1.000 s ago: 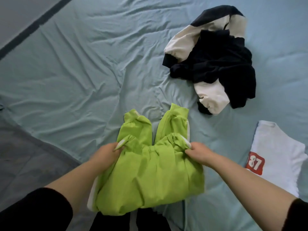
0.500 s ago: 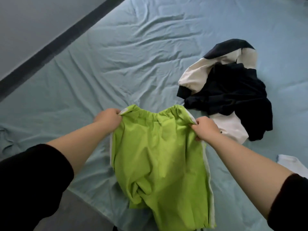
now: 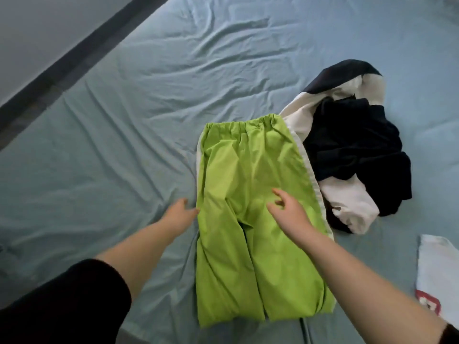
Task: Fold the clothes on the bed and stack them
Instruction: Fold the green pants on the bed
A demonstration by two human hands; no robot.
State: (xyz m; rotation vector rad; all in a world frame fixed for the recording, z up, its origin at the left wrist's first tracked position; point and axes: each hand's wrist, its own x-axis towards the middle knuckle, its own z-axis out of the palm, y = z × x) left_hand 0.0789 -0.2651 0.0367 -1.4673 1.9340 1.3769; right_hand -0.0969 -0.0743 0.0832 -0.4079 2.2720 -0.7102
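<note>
Trousers: the green trousers lie flat on the bed, elastic waistband at the far end, both legs running back toward the person, a white stripe showing along each outer seam.
Likely reason for the layout: spread out lengthwise like this, the pair looks ready for a first fold, probably one leg over the other.
Left grip: released. The left hand lies at the trousers' left edge with its fingertips touching the seam, holding nothing; it seems placed to smooth that edge or take hold of it.
Right grip: released too. The right hand is over the crotch area with loosely bent fingers around no cloth; whether it touches the fabric or hovers just above is unclear.
Waiting pile: a black-and-white garment lies crumpled just beside the trousers on the right, its white part tucked under the waistband's right corner, not yet folded.
Second item: a white shirt with a red patch lies flat near the right border, well apart from the trousers; judging by its tidy outline it may be folded already and could serve as the base of the stack.
Cut off: the shirt runs out of view at the right, so its full shape and the patch's print cannot be read.
Hidden: the right forearm covers part of the right trouser leg, and the leg cuffs bunch near the bottom.
Hard to make out: how many pieces make up the black-and-white heap.
Edges: a dark strip borders the bed at upper left; what it is stays uncertain.
</note>
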